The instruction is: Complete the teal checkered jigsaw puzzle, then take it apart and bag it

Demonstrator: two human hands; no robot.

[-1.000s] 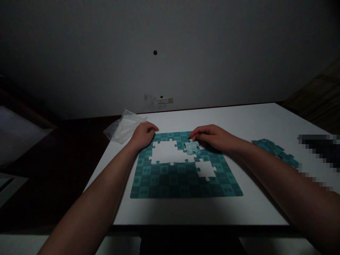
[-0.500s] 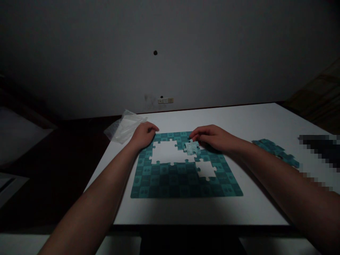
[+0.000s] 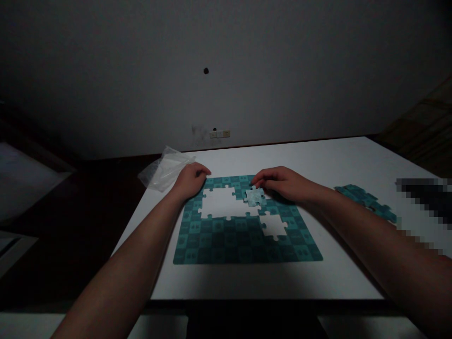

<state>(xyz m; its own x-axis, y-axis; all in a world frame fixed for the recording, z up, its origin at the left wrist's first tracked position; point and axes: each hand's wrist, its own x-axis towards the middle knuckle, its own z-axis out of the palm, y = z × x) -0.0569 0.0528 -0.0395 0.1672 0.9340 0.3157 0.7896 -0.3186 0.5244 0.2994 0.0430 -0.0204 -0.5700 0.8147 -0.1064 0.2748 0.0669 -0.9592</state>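
A teal checkered jigsaw puzzle (image 3: 226,240) lies flat on the white table, with two white gaps in it. My right hand (image 3: 282,181) pinches a lighter, glittering puzzle piece (image 3: 254,197) between thumb and fingers, over the puzzle's upper right part. The piece looks slightly raised and tilted, overlapping the right side of the large gap. My left hand (image 3: 191,180) rests at the puzzle's far left corner, its fingers loosely bent and holding nothing that I can see.
A crumpled clear plastic bag (image 3: 164,169) lies beyond my left hand at the table's left edge. Several loose teal puzzle pieces (image 3: 363,200) lie in a cluster right of the puzzle, partly behind my right forearm. The white table (image 3: 318,155) reaches toward the grey wall (image 3: 141,84).
Almost nothing differs. The light piece in my right hand has tilted or shifted very slightly toward me; my left hand stays at the puzzle's corner.
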